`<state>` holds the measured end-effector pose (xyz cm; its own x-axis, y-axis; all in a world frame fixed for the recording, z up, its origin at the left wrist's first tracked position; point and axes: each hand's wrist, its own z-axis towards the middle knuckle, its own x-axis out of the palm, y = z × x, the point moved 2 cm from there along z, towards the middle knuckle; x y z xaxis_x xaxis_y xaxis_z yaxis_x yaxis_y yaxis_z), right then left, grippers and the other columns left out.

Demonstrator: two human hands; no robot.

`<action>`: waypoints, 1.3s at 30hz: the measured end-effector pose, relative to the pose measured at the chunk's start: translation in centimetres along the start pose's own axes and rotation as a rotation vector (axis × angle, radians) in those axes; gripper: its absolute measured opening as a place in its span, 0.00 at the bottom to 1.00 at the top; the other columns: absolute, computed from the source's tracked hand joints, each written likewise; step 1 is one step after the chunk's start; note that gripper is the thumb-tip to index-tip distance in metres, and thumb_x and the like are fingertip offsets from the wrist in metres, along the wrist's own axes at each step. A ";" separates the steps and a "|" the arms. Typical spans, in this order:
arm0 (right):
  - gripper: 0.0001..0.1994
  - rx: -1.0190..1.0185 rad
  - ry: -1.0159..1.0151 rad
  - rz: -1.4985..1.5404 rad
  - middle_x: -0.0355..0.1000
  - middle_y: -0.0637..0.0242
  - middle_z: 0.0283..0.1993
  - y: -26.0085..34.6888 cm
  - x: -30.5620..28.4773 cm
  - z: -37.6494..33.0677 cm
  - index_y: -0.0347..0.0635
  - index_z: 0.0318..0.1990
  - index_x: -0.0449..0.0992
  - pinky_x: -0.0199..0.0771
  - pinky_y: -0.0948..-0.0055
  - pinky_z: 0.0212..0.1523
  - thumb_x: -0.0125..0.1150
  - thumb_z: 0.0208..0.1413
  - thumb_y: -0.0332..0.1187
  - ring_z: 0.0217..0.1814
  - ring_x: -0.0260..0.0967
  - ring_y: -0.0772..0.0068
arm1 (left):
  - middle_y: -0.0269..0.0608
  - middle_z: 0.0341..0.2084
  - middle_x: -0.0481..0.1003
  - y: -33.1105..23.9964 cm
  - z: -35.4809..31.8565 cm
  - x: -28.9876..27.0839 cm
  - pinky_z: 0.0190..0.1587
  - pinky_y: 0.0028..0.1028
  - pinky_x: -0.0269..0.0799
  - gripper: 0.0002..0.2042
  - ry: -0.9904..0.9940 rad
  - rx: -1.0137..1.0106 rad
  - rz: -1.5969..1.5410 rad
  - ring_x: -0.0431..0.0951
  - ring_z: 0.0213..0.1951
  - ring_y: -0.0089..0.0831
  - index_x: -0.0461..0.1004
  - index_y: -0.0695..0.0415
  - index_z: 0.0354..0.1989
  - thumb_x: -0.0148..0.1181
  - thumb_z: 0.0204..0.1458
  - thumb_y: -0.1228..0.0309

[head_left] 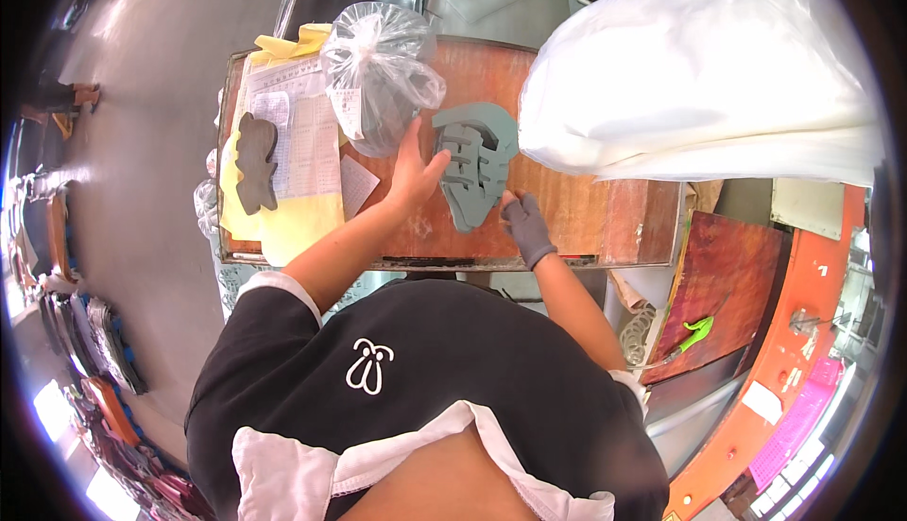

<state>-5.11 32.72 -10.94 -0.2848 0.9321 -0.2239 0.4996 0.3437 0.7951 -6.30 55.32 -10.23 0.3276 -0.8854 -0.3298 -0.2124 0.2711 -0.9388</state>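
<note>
1. Done, as far as shows: the grey-green slotted piece [461,173], foam-like, already has its slots and pointed lower end, and lies on the wooden tabletop [572,214]. An arched band [496,117] curves round its upper end; I cannot tell whether the two are joined.
2. Left, as a judgement: handling looks to be under way rather than finished, since both hands are close in about the piece. How much remains cannot be told.
3. The left hand [416,176] has its thumb and fingers apart, with no hold on anything. The slotted piece sits at its 3 o'clock, just beside the thumb; contact is unclear. The tied clear plastic bag [373,68] is at its 11 o'clock, near the fingers.
4. The right hand [525,226], in a grey glove [532,236] that leaves fingertips bare, has thumb and finger close together at the piece's lower right edge. I cannot tell whether they pinch it. From this hand, the piece lies at 10 to 11 o'clock.
5. From the piece, a dark wavy-edged cutout [253,164] lies at 9 o'clock, well apart, and a bulging white sack [699,77] at 2 o'clock.
</note>
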 end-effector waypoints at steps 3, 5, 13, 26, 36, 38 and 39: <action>0.24 -0.189 0.173 0.017 0.68 0.62 0.42 -0.2 1.8 0.8 0.36 0.51 0.62 0.66 0.71 0.43 0.54 0.58 0.48 0.44 0.63 0.72 | 0.61 0.61 0.53 1.2 0.2 1.3 0.63 0.39 0.50 0.33 -0.024 -0.105 -0.203 0.54 0.63 0.50 0.49 0.64 0.64 0.54 0.52 0.66; 0.24 -0.175 0.068 -0.022 0.68 0.61 0.44 0.2 2.7 1.0 0.36 0.51 0.62 0.65 0.70 0.46 0.54 0.58 0.47 0.45 0.63 0.71 | 0.60 0.61 0.53 1.4 1.7 2.2 0.63 0.40 0.49 0.32 0.039 -0.016 -0.240 0.53 0.63 0.51 0.49 0.65 0.63 0.52 0.53 0.65; 0.29 -0.229 -0.035 -0.031 0.66 0.51 0.51 1.4 3.7 -1.0 0.28 0.57 0.58 0.63 0.68 0.52 0.56 0.56 0.43 0.51 0.64 0.62 | 0.60 0.60 0.54 1.6 4.9 4.2 0.63 0.39 0.47 0.31 -0.015 -0.054 -0.020 0.54 0.62 0.50 0.50 0.66 0.63 0.50 0.54 0.63; 0.44 -0.184 -0.178 -0.311 0.51 0.34 0.63 -0.5 2.8 -1.6 0.20 0.62 0.48 0.48 0.63 0.66 0.54 0.54 0.55 0.68 0.47 0.43 | 0.59 0.64 0.50 3.5 -1.6 4.8 0.65 0.34 0.45 0.33 -0.084 -0.225 -0.420 0.50 0.65 0.45 0.45 0.71 0.64 0.50 0.55 0.64; 0.29 -0.119 -0.498 -0.029 0.67 0.48 0.40 -9.4 -11.4 -14.5 0.33 0.46 0.65 0.66 0.62 0.44 0.57 0.52 0.54 0.41 0.66 0.54 | 0.59 0.63 0.47 -6.2 -9.7 7.9 0.65 0.45 0.42 0.32 0.274 0.786 0.211 0.47 0.65 0.52 0.48 0.67 0.63 0.55 0.50 0.72; 0.30 -0.065 -0.527 0.054 0.69 0.50 0.41 -12.1 -13.7 -18.8 0.33 0.49 0.65 0.67 0.65 0.45 0.56 0.52 0.54 0.42 0.67 0.60 | 0.58 0.63 0.49 -8.9 -12.4 13.4 0.65 0.44 0.43 0.32 0.452 0.868 0.166 0.48 0.64 0.53 0.50 0.67 0.62 0.55 0.48 0.74; 0.32 0.020 -0.464 0.051 0.69 0.50 0.43 -14.0 -14.9 -21.3 0.32 0.51 0.65 0.67 0.66 0.47 0.56 0.53 0.54 0.44 0.67 0.62 | 0.58 0.62 0.49 -10.3 -14.2 16.1 0.65 0.43 0.43 0.32 0.548 0.914 0.127 0.48 0.64 0.53 0.51 0.68 0.62 0.55 0.47 0.74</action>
<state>-25.35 11.56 -6.73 0.1348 0.8989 -0.4168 0.5207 0.2936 0.8017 -11.93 32.87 -4.46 -0.1541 -0.8182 -0.5539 0.6285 0.3514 -0.6939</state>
